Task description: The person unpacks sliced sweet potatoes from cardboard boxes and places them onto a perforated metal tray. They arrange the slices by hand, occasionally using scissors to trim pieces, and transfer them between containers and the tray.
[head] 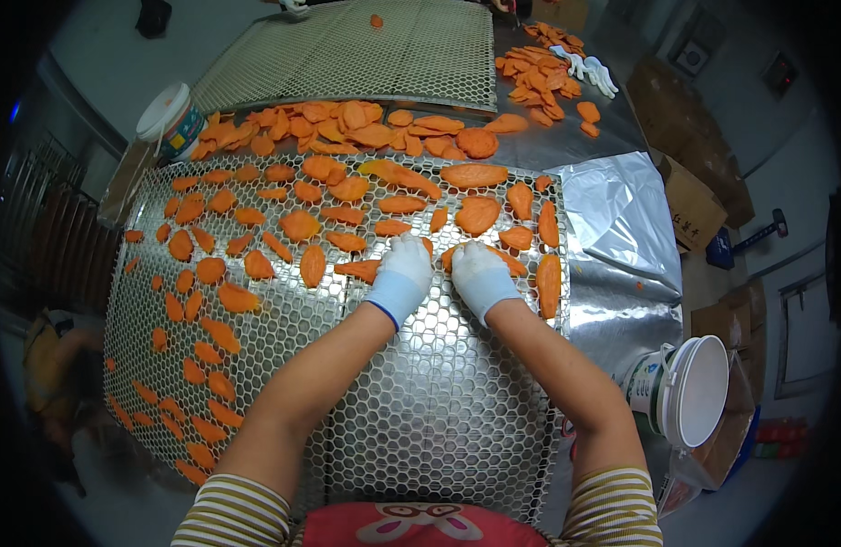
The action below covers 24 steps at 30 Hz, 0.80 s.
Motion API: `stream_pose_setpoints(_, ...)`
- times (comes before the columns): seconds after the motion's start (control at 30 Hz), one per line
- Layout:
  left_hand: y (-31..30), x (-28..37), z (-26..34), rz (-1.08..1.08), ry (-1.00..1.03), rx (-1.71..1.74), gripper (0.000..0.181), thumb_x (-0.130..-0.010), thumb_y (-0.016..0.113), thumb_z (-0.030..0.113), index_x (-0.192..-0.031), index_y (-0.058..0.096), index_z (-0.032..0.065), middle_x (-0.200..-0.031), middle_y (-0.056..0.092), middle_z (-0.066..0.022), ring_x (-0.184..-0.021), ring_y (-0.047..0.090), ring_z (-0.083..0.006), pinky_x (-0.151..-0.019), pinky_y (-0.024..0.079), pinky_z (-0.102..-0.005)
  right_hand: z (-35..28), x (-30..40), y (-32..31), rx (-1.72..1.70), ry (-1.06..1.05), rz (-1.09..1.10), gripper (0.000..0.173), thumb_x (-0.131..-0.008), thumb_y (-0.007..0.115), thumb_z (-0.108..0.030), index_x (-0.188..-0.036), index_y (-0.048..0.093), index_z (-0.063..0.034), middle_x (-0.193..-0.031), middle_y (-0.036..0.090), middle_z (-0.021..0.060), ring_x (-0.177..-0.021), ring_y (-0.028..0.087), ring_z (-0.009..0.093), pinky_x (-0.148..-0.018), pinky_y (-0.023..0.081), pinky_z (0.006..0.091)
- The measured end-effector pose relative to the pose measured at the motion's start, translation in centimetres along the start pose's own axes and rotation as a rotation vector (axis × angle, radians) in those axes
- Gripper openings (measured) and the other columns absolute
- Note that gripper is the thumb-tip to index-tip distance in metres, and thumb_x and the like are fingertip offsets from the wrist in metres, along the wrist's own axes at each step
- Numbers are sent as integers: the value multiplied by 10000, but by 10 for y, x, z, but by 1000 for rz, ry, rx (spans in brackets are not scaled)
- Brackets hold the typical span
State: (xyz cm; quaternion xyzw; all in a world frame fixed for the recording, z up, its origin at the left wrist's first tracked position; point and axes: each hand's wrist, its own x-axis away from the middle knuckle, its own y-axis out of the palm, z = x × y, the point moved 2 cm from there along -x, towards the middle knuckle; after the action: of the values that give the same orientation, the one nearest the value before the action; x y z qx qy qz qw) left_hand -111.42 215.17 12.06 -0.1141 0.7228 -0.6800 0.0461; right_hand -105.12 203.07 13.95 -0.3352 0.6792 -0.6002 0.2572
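Observation:
My left hand (403, 270), in a white and light-blue glove, rests low over the mesh with its fingers on an orange slice (428, 246). Close to its right, my right hand (476, 270), gloved alike, touches orange slices, one of which (506, 260) sticks out beyond its fingers. Whether either hand grips a slice is hidden under the gloves. Many flat orange slices, seemingly dried or cooked sweet potato, lie spread over the white honeycomb mesh tray (420, 410), along its far part and left side. A heap of slices (311, 126) lies just past the far edge of the tray.
Beyond the heap is a second mesh tray (365, 55), with another person's gloved hand (294, 6) at its far edge. More slices (540, 75) and white gloves (591, 68) lie at the far right. A plastic sheet (618, 212) and white buckets (697, 393) (167, 119) flank the table.

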Motion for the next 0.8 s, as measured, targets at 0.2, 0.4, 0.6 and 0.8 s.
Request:
stream_pose_setpoints(0.2, -8, -9, -6, -150, 45, 67, 304, -842, 559, 100, -1090, 552, -74, -1090, 562, -208, -1013, 572, -312, -856, 527, -342, -2, 6, 10, 122, -100, 37, 173, -858, 529, -93, -922, 643, 19, -950, 583, 250, -923, 598, 361, -693, 561, 434)
stream_pose_setpoints(0.4, 21, -6, -11, 39, -25, 56, 280, -839, 556, 108, -1055, 579, -69, -1096, 565, -220, -1004, 574, -307, -858, 511, -335, -7, 5, -25, -86, 50, -56, 153, -861, 524, -96, -904, 625, 12, -948, 637, 273, -898, 644, 386, -735, 556, 443)
stream_pose_setpoints(0.6, -9, 2, -34, 120, 53, 345, 165, -904, 526, 189, -979, 570, 49, -850, 640, -159, -777, 653, -340, -722, 536, -442, 84, 3, -43, -1300, 512, 353, 236, -953, 514, -194, -861, 634, -14, -842, 678, 100, -711, 639, 148, -635, 539, 302)
stream_pose_setpoints(0.8, 8, -5, -64, 289, 33, 245, 180, -855, 601, 206, -901, 615, 33, -874, 645, -165, -774, 664, -328, -689, 549, -423, -1, 10, -32, -255, 149, 47, 358, -843, 664, -333, -1101, 652, -85, -1124, 628, 129, -1023, 631, 281, -903, 502, 370)
